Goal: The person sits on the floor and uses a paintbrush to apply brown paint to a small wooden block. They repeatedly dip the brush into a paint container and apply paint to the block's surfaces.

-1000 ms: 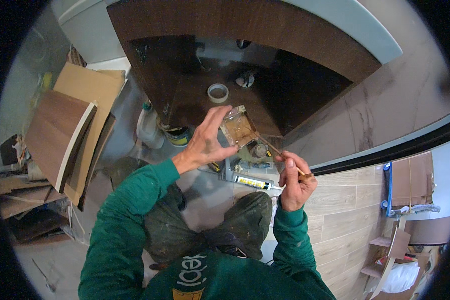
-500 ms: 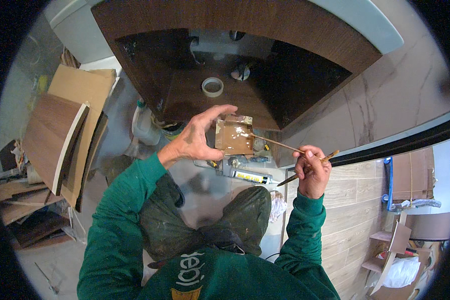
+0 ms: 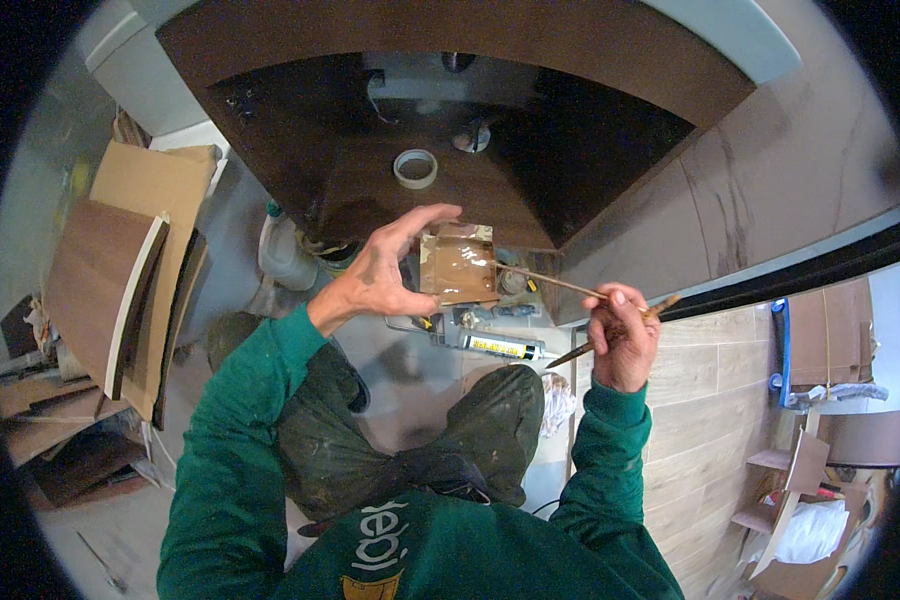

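Note:
My left hand [image 3: 370, 275] grips a small, square, shallow box [image 3: 457, 268] by its left side, thumb and fingers spread along it. Glossy brown liquid or wet coating shines inside, and the rim has pale patches. A thin stick [image 3: 548, 278] runs from my right hand [image 3: 625, 338] to the box's right side, where its tip meets the wet area. Also between the right fingers is a paintbrush-like tool [image 3: 572, 354] with a dark pointed end aimed down-left and a worn wooden end up-right. Whether the thin stick has bristles is hard to see.
Ahead stands an open dark wooden cabinet [image 3: 260, 140] with a roll of tape [image 3: 415, 169] inside. Below the box lies a sealant cartridge [image 3: 500, 345] among tools. Wood and cardboard panels [image 3: 105, 290] lean at left, beside a plastic jug [image 3: 288, 255]. A plank floor [image 3: 690, 420] extends right.
The whole view has shifted slightly. The box sits a little farther left and looks slightly more tilted. Both hands keep their holds, and the stick tip stays at the box's right side.

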### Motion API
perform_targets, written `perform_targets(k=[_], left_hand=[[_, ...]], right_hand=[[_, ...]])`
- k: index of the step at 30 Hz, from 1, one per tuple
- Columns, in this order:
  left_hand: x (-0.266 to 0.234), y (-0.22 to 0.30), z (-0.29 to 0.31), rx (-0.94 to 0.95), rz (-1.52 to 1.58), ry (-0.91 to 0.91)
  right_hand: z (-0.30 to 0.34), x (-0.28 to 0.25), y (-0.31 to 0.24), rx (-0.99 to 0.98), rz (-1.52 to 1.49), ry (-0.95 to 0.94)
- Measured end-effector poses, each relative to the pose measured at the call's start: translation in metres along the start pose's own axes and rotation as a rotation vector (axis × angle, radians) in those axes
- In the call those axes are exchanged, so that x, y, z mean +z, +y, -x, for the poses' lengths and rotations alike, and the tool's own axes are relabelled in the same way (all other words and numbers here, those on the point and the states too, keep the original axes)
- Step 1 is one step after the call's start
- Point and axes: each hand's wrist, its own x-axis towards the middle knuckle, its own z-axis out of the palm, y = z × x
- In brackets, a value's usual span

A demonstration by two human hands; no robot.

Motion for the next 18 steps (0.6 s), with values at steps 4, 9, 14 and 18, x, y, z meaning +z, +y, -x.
perform_targets(k=[4,9,14,18], left_hand=[[0.002,0.002,0.000,-0.021,0.045,0.010],[0.000,0.003,0.001,-0.039,0.020,0.022],[0.001,0.002,-0.001,-0.041,0.050,0.031],[0.003,0.002,-0.001,-0.043,0.030,0.009]], right_hand=[[-0.005,0.001,0.013,0.104,0.067,0.048],[-0.007,-0.011,0.012,0.085,0.093,0.056],[-0.006,-0.013,0.008,0.059,0.060,0.070],[-0.002,-0.008,0.014,0.062,0.044,0.017]])
